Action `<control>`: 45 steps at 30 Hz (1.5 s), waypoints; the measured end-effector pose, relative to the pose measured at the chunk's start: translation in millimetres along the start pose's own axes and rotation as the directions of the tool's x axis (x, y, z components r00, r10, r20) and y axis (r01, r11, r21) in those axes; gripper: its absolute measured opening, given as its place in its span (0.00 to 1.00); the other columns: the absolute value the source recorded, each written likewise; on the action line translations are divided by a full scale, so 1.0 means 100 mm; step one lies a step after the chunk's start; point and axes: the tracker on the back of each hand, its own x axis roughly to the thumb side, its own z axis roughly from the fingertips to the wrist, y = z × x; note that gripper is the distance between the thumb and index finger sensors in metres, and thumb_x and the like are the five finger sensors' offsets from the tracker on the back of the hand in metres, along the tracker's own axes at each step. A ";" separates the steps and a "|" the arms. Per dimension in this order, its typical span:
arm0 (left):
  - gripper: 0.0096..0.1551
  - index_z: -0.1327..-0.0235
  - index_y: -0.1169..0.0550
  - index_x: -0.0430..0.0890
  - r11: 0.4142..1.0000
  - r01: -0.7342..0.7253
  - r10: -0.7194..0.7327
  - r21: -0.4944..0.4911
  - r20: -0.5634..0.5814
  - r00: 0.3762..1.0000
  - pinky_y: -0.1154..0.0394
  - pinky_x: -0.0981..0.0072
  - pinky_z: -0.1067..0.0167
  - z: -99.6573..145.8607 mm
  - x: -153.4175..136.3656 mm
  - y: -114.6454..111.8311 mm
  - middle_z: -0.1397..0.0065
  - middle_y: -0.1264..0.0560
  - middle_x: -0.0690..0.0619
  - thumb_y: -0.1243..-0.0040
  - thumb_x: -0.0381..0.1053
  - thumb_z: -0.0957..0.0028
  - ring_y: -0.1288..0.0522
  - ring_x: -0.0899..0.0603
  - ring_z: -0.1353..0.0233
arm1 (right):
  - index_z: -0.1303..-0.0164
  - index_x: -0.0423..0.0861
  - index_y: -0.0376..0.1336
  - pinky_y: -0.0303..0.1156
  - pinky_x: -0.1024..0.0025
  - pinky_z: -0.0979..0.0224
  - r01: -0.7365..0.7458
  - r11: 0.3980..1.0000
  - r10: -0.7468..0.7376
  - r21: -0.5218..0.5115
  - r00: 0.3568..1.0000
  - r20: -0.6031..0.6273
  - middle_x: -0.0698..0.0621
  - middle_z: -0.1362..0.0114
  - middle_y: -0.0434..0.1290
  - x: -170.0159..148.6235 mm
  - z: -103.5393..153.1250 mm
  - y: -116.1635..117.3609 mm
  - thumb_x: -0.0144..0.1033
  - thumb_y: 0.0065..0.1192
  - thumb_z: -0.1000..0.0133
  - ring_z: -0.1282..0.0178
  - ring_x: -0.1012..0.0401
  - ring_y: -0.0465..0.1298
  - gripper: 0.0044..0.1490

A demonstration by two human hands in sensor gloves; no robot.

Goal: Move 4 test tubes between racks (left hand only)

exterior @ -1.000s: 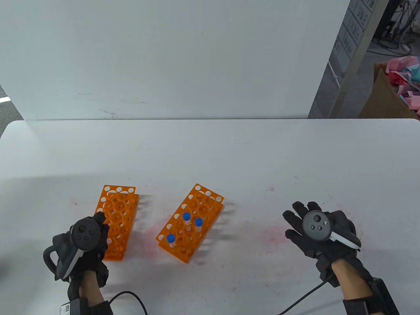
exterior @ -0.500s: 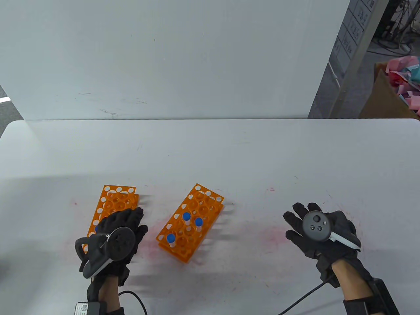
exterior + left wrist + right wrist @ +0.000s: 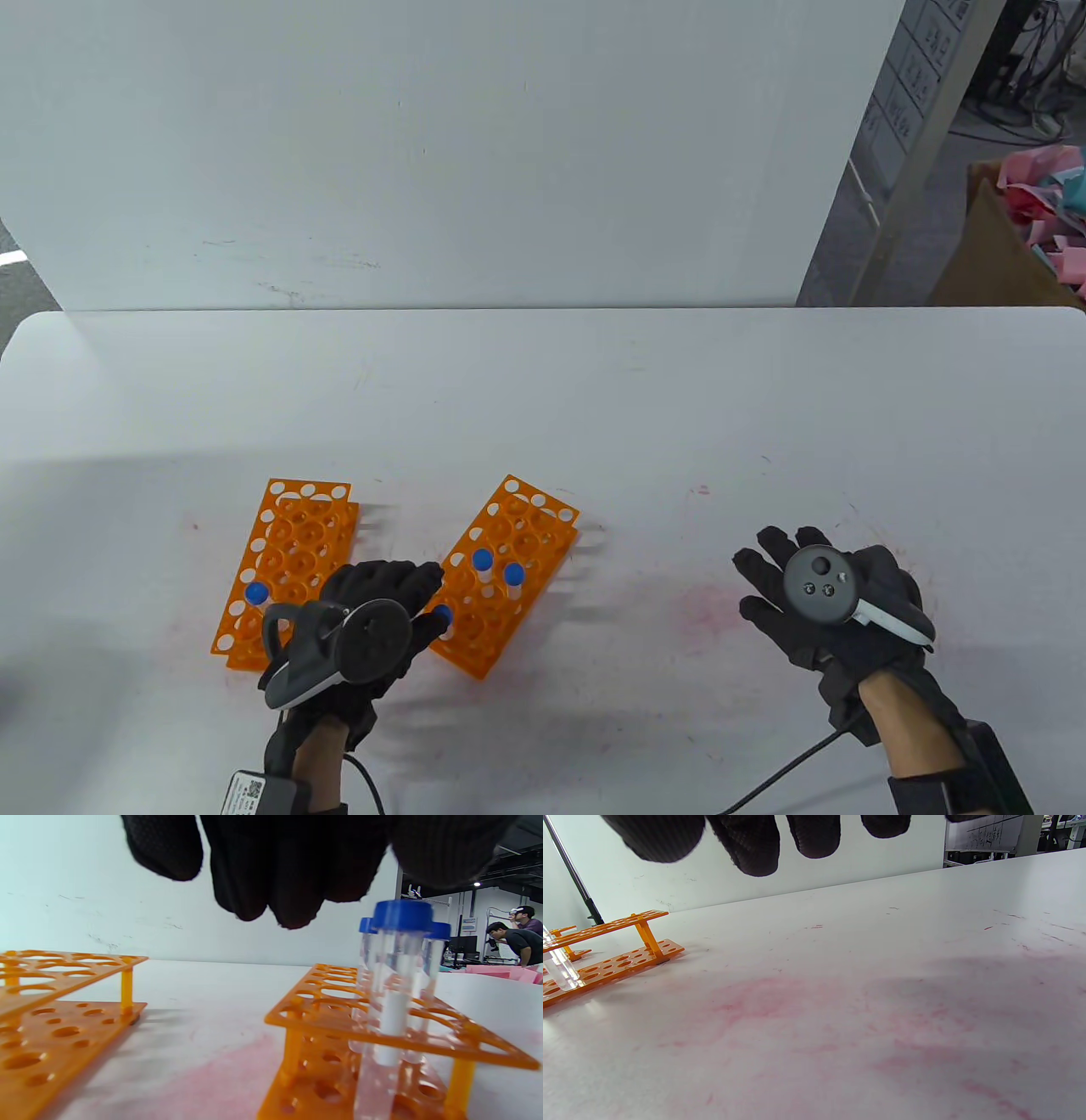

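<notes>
Two orange racks stand on the white table. The left rack (image 3: 293, 552) holds one blue-capped tube (image 3: 255, 593) near its front left. The right rack (image 3: 509, 543) holds three blue-capped tubes (image 3: 482, 560); the nearest one (image 3: 442, 616) is partly hidden by my left hand (image 3: 407, 594). That hand is open and empty, fingers spread just above and beside this tube. In the left wrist view the fingertips (image 3: 292, 910) hang just left of the tube's cap (image 3: 403, 915). My right hand (image 3: 789, 586) rests open and flat on the table at the right.
A white wall panel stands behind the table. A cardboard box (image 3: 993, 246) with pink scraps sits off the table's back right. Cables trail from both wrists at the front edge. Pink stains mark the tabletop (image 3: 780, 1001).
My left hand let go of a tube in the left rack's front corner and moved right to the nearest tube in the right rack. The right hand stayed still.
</notes>
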 end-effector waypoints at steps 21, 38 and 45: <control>0.32 0.34 0.25 0.55 0.996 -0.042 0.045 -0.084 0.024 0.999 0.26 0.40 0.34 -0.09 0.12 -0.13 0.37 0.18 0.53 0.36 0.60 0.53 0.19 0.42 0.38 | 0.18 0.54 0.50 0.45 0.23 0.26 -0.002 1.000 0.002 0.019 1.000 0.001 0.44 0.11 0.45 0.00 -0.01 0.01 0.58 0.44 0.41 0.17 0.33 0.44 0.40; 0.30 0.34 0.24 0.55 0.997 -0.066 0.065 0.039 0.023 0.998 0.26 0.41 0.34 -0.06 0.08 -0.06 0.37 0.18 0.52 0.39 0.59 0.51 0.19 0.42 0.38 | 0.19 0.54 0.50 0.45 0.23 0.26 -0.003 1.000 0.003 0.028 1.000 0.004 0.44 0.11 0.46 0.01 -0.01 0.02 0.58 0.44 0.41 0.17 0.33 0.45 0.40; 0.29 0.33 0.25 0.55 0.989 -0.079 0.079 0.129 0.006 0.997 0.26 0.40 0.34 0.01 0.01 0.05 0.36 0.18 0.52 0.41 0.58 0.50 0.19 0.42 0.38 | 0.19 0.54 0.50 0.45 0.23 0.26 -0.003 1.000 0.003 0.030 1.000 0.003 0.44 0.11 0.46 0.01 -0.02 0.02 0.58 0.44 0.41 0.17 0.33 0.45 0.40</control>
